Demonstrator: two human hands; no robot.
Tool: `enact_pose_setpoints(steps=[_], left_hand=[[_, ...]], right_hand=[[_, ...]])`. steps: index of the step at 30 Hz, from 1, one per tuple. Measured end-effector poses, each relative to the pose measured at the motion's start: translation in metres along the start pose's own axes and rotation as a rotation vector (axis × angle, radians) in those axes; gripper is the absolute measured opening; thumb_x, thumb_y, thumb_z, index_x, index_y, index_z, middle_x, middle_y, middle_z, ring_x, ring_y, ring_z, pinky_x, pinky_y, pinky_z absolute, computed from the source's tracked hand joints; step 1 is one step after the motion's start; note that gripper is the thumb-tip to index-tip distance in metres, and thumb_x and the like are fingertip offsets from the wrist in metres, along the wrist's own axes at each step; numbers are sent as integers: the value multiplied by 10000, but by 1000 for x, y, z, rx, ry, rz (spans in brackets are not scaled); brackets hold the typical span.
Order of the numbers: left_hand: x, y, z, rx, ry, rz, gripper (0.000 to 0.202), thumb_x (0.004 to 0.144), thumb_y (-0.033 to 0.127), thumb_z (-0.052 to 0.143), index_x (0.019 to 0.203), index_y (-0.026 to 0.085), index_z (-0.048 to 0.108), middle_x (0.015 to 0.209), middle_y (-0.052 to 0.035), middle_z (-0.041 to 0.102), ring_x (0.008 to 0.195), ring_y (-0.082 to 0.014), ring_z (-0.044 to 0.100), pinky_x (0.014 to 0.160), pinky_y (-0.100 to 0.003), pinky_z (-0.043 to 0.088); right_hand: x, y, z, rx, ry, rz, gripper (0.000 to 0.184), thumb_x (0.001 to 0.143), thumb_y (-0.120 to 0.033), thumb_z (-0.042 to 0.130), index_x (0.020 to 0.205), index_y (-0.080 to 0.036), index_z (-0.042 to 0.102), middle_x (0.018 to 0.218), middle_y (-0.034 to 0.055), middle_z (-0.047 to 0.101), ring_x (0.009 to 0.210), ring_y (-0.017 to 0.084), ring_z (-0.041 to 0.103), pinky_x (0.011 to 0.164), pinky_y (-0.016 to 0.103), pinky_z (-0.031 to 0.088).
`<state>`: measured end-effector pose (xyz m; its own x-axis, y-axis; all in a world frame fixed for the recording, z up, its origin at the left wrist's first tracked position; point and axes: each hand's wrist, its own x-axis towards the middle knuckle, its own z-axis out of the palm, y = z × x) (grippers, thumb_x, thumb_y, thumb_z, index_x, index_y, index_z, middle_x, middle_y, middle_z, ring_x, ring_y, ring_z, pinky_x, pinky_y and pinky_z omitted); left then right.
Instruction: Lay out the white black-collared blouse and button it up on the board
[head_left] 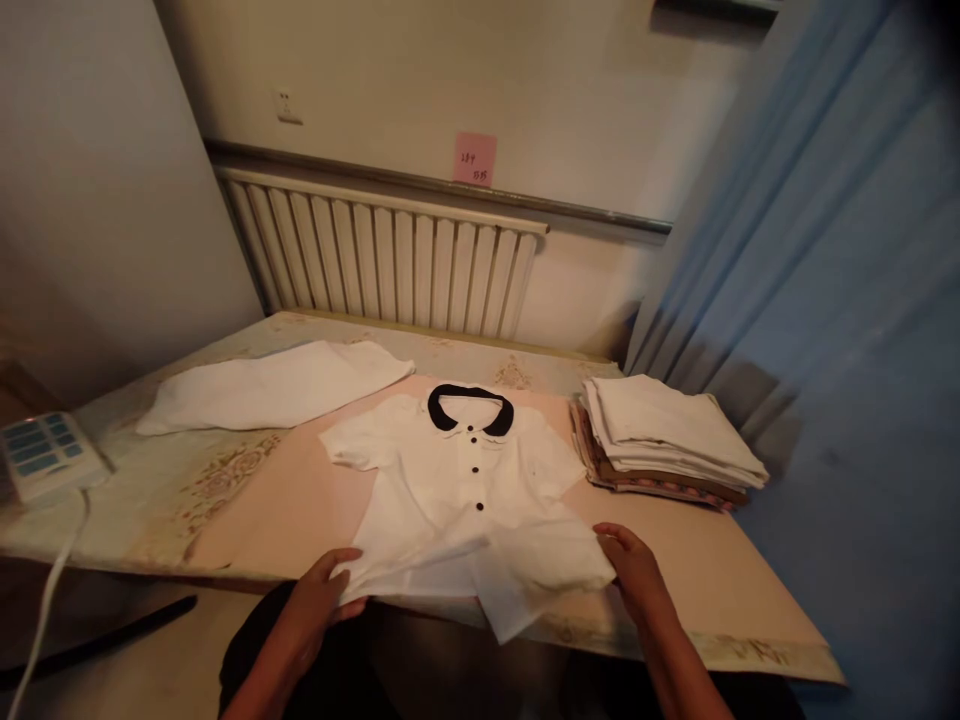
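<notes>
A white short-sleeved shirt (442, 480) with a black collar and dark buttons lies front up on the pink sheet, its collar toward the wall. My left hand (322, 595) pinches the shirt's lower left hem at the table's front edge. At the lower right corner of the hem, my right hand (630, 560) is closed on the cloth. Between my hands the hem is creased and partly lifted, and one flap hangs over the table edge.
Folded clothes (667, 430) are stacked at the right, beside a blue curtain (817, 380). Another white garment (277, 385) lies at the back left. A white box with blue buttons (49, 455) and a cable stands far left. A radiator (390, 250) lines the wall behind the patterned table cover (157, 500).
</notes>
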<state>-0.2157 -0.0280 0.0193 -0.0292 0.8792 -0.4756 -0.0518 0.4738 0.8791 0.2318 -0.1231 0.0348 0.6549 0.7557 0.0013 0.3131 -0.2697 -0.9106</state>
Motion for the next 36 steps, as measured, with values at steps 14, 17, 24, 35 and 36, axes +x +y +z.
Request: enact_pose_setpoints(steps=[14,17,24,35,36], left_hand=[[-50,6,54,1352,139,751,306,922,243,406,1110,166,635,1062,-117,616,1019,-253,554,922,-381,424],[-37,-3,76,1257,17,771,350,920,255,436,1214,139,588,1238,-131,587,1176,-246,505,1018,-355,381],[-15,-8,103,1278,-4,628,394,873,235,501,1252,136,539,1234,-137,584,1129,-251,548,972,-365,391],[-14,-1,109,1298,-74,565,62,787,179,478,803,214,526,829,-25,629,825,-191,582,710,-292,344],[-14,-2,110,1281,-62,592,65,779,159,469,771,212,505,826,-25,613,813,-183,566,708,-288,340]], right_hand=[[-78,12,49,-417,-69,-950,192,934,-236,458,1041,-219,616,956,75,670,897,205,631,796,338,537],[-101,15,75,-463,-177,-1124,283,900,-212,506,1174,-206,580,1130,101,659,1019,230,616,866,386,537],[-100,49,97,-753,-100,-1342,449,916,-78,425,1341,-192,512,1387,83,552,1320,256,449,999,460,472],[-101,53,105,-810,-18,-1356,477,928,-58,386,1376,-183,492,1429,85,511,1392,277,355,1078,475,390],[-101,54,106,-801,-13,-1358,473,928,-59,391,1373,-181,497,1425,86,516,1394,278,352,1080,475,383]])
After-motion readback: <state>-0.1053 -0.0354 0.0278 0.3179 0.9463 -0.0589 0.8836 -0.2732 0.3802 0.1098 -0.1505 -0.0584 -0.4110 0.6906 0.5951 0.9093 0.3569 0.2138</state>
